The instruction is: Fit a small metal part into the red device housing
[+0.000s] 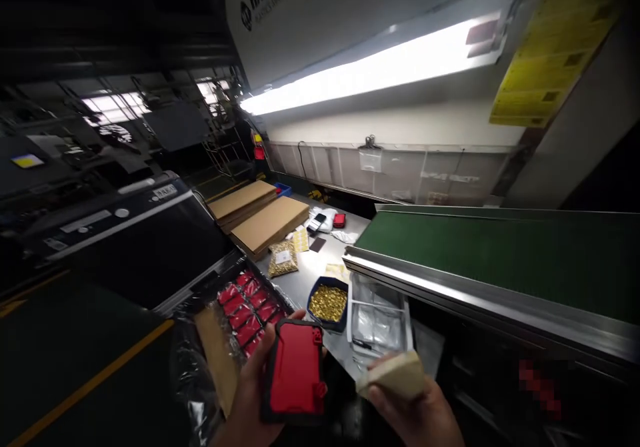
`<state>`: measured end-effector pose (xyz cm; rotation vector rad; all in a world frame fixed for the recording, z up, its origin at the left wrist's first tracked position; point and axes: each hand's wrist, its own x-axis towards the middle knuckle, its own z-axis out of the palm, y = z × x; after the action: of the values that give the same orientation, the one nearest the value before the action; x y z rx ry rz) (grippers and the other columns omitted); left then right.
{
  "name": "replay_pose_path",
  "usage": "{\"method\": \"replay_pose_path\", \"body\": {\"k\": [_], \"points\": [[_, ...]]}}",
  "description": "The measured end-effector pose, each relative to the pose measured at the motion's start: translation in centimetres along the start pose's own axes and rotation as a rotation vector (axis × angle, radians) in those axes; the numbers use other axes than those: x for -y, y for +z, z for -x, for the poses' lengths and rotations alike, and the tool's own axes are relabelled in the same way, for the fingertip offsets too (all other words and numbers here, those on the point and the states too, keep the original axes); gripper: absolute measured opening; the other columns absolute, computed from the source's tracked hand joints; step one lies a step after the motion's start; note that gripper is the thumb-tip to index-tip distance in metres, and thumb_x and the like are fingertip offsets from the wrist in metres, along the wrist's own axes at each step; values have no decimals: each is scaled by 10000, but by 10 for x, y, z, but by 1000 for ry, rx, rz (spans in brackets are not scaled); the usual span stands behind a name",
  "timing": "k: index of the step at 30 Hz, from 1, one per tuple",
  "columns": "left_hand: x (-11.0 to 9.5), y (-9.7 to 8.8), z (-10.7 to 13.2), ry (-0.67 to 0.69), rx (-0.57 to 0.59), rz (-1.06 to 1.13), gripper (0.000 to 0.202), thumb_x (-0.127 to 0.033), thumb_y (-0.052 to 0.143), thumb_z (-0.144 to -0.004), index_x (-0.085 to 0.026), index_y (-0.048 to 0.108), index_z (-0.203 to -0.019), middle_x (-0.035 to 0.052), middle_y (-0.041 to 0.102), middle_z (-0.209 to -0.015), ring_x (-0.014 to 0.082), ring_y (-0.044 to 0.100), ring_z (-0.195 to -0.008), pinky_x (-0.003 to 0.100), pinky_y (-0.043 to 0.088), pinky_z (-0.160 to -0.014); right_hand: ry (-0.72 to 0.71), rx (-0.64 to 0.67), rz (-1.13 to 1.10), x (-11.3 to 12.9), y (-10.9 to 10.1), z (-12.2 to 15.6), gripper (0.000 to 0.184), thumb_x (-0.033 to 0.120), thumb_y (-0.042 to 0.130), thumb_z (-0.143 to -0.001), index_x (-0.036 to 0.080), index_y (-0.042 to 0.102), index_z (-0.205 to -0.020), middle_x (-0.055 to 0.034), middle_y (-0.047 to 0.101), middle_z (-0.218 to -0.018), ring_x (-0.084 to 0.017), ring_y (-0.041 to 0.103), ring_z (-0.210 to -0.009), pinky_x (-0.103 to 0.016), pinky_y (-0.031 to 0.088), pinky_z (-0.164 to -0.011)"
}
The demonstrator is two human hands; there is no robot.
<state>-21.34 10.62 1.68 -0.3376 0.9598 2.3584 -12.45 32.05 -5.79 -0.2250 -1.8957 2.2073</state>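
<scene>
Ahead of you a blue bowl of brass pieces (328,302) sits on the surface (320,260), beside flat cardboard boxes (265,224) and a green conveyor belt (500,254).

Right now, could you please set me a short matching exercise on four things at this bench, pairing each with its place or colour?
Things:
1. Red case
2. Beige block
3. Blue bowl
4. Belt

Descriptions:
A. Full of small gold parts
B. In the left hand
C. Green, along the right side
D. In the right hand

Pairs: 1-B, 2-D, 3-A, 4-C
</scene>
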Motion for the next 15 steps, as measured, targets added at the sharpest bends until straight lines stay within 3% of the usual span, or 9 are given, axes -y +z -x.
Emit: {"method": "replay_pose_path", "body": {"k": [3,6,11,15], "points": [[-1,10,12,-26,-26,4,660,-505,665,-855,-266,411,-1415,174,626,-1232,420,630,-1044,553,565,-722,-128,108,26,41,18,0,221,379,725,-801,186,675,-895,-91,700,-887,-218,680,-773,-277,567,-644],[-3,13,21,-47,-63,-1,527,-470,700,-839,-183,559,-1259,182,657,-1176,396,653,-1003,497,578,-727,-218,177,33,63,37,-8,116,310,707,-813,212,673,-866,-55,679,-844,-171,653,-715,-263,531,-630],[-10,3,20,-129,-50,113,344,-460,677,-849,-196,667,-1069,119,705,-1023,308,680,-947,418,565,-825,-413,294,180,67,62,-27,135,319,737,-811,237,718,-917,-37,678,-840,-164,646,-771,-273,532,-678],[-22,-16,9,-191,-11,100,296,-432,706,-821,-182,691,-980,108,707,-930,298,686,-888,429,545,-867,-510,253,349,55,81,-38,163,320,738,-825,231,718,-961,-48,657,-816,-173,622,-775,-292,528,-680]]}}
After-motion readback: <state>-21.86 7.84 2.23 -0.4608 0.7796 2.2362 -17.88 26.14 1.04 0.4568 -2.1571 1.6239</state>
